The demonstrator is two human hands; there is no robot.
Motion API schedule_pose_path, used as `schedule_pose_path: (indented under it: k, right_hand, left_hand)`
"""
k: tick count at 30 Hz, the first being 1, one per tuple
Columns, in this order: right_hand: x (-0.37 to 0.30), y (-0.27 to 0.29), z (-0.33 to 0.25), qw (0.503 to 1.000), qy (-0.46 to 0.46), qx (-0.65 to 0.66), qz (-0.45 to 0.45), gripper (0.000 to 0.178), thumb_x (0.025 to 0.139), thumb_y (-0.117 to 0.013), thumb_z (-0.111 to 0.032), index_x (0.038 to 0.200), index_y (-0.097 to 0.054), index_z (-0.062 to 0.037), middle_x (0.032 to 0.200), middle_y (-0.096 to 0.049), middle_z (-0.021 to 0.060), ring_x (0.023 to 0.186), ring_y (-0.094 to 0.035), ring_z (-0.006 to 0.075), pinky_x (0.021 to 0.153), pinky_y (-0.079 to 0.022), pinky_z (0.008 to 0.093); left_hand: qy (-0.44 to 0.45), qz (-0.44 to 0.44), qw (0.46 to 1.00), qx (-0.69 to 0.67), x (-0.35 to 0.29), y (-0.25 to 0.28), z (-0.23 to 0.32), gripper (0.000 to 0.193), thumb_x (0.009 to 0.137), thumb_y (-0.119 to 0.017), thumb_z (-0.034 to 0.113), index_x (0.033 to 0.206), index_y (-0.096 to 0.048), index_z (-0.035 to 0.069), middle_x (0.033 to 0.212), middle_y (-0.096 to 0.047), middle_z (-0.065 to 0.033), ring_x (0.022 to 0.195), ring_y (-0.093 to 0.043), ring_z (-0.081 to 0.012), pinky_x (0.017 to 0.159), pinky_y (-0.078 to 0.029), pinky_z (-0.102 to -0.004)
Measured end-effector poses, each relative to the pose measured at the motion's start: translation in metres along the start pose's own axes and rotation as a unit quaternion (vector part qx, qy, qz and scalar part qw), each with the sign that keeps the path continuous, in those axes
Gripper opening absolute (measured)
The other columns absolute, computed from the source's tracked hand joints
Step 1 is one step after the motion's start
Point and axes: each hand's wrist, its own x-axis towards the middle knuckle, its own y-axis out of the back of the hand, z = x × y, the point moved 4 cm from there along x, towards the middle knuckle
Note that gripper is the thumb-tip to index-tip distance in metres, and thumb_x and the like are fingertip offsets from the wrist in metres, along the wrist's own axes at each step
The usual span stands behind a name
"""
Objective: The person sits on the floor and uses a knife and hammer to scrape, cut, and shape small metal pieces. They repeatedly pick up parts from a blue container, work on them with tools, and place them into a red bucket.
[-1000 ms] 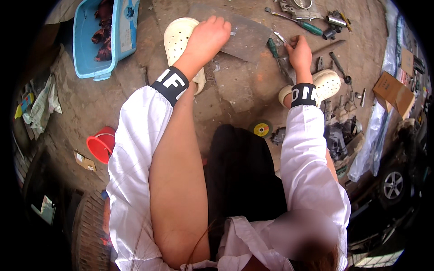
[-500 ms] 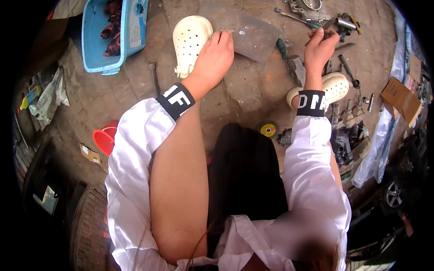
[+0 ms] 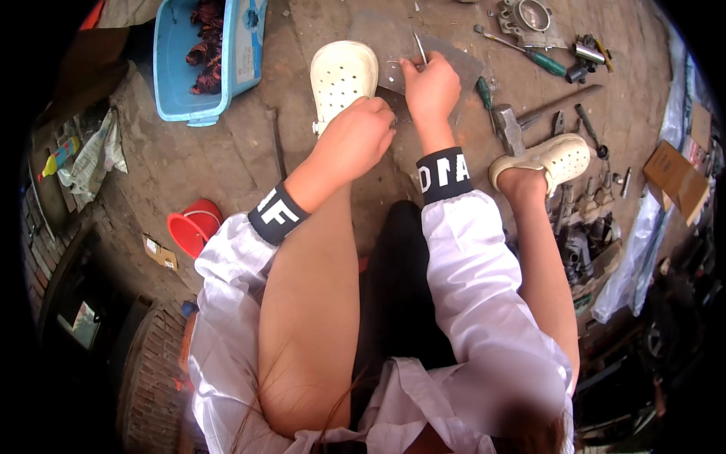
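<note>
My right hand (image 3: 432, 92) is closed around a thin, pointed metal tool (image 3: 421, 47) that looks like a narrow blade, its tip pointing away from me. Its exact kind is unclear. Beneath it lies a flat, greyish sheet (image 3: 467, 60) on the ground. My left hand (image 3: 354, 136) is just left of the right one, with its fingers curled in by the heel of my left cream clog (image 3: 344, 76). Whatever those fingers hold, if anything, is hidden.
At the right lie a hammer (image 3: 510, 130), green-handled screwdrivers (image 3: 546, 63), pliers (image 3: 558, 122) and a round metal housing (image 3: 529, 15). A blue tub (image 3: 170, 76) with copper-coloured coils stands far left, near a long dark bar (image 3: 277, 144) and a red bucket (image 3: 187, 231).
My right hand has moved left from the tools to above the sheet, carrying the thin metal tool. My left hand has drawn nearer to me, fingers more curled. The view has shifted slightly.
</note>
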Motion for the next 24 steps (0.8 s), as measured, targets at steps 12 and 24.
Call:
schedule_pose_path:
  k: [12,24]
  right_hand:
    - [-0.016,-0.009,-0.003,0.999,-0.001,0.0,-0.046,0.02,0.073,-0.074,-0.022,0.077,-0.064,-0.0047,0.073,-0.068,0.0115,0.072,-0.065,0.032,0.067,-0.051,0.0417]
    - [-0.074,-0.008,0.031,0.867,-0.074,0.46,-0.175,0.026,0.095,-0.046,-0.01,0.113,-0.051,0.0072,0.093,-0.067,0.0101,0.067,-0.059,0.0116,0.059,-0.047,0.0251]
  left_hand:
    - [-0.031,0.009,0.999,-0.006,-0.01,-0.001,-0.009,0.01,0.077,-0.064,0.007,0.085,-0.065,0.003,0.087,-0.06,-0.0108,0.089,-0.057,-0.0298,0.078,-0.048,-0.0389]
    - [-0.005,-0.024,0.989,-0.147,-0.002,-0.021,-0.03,0.011,0.077,-0.065,0.009,0.085,-0.066,0.001,0.083,-0.061,-0.0124,0.079,-0.061,-0.0299,0.072,-0.049,-0.0376]
